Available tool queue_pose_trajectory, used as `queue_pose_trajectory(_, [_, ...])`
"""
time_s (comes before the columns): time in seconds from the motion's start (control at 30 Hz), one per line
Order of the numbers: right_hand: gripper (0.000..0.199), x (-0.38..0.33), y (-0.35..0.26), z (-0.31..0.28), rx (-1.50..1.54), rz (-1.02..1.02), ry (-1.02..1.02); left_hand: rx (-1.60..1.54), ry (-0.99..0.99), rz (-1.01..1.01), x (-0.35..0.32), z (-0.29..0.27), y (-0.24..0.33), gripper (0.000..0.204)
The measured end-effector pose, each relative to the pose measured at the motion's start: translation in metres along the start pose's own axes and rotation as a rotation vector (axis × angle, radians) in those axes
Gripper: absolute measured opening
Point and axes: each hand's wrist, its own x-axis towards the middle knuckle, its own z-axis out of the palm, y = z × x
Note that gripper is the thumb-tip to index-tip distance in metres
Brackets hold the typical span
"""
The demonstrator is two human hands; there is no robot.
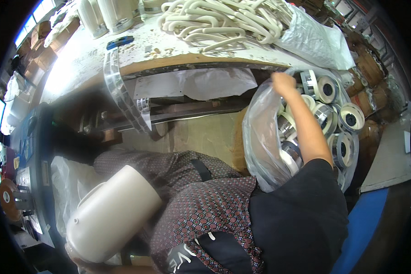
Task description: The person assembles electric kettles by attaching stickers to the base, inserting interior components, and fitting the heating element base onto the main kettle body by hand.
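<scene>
A large white cylindrical jug body [116, 214] lies tilted across my lap at the lower left, with a thin raised strip along its side and a small knob near its lower end. My left hand [89, 266] holds it from beneath at that lower end, the fingers mostly hidden. Out to the right, my right hand [284, 85] is closed at the upper rim of a clear plastic bag [260, 132] and appears to grip its edge. Inside the bag lie several round white-and-silver ring-shaped parts [326, 89] with dark centres.
Ahead stands a white worktable [146, 50] with a heap of cream curved handles [219, 23], more white jug bodies [116, 16] and a white sack [317, 39]. A film strip [118, 84] with a blue end [120, 42] hangs over its edge. A blue machine [34, 146] stands left.
</scene>
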Motion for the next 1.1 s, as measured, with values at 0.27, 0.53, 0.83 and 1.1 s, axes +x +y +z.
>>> queue_pose_trajectory(0.27, [0.09, 0.001, 0.205, 0.122, 0.097, 0.582, -0.445, 0.125, 0.034, -0.105, -0.018, 0.008, 0.003, 0.068])
queue_pose_trajectory(0.53, [0.111, 0.044, 0.201, 0.129, -0.064, 0.447, -0.484, -0.312, 0.141, -0.215, -0.046, -0.062, -0.072, 0.061])
queue_pose_trajectory(0.83, [0.05, 0.046, 0.003, -0.142, 0.637, -0.351, -0.054, -0.349, 0.408, -0.267, -0.05, -0.017, -0.023, 0.081])
queue_pose_trajectory(1.1, [0.049, -0.126, -0.348, -0.034, 0.975, -1.334, -1.179, -0.538, 0.7, -0.342, -0.07, 0.022, 0.027, 0.086])
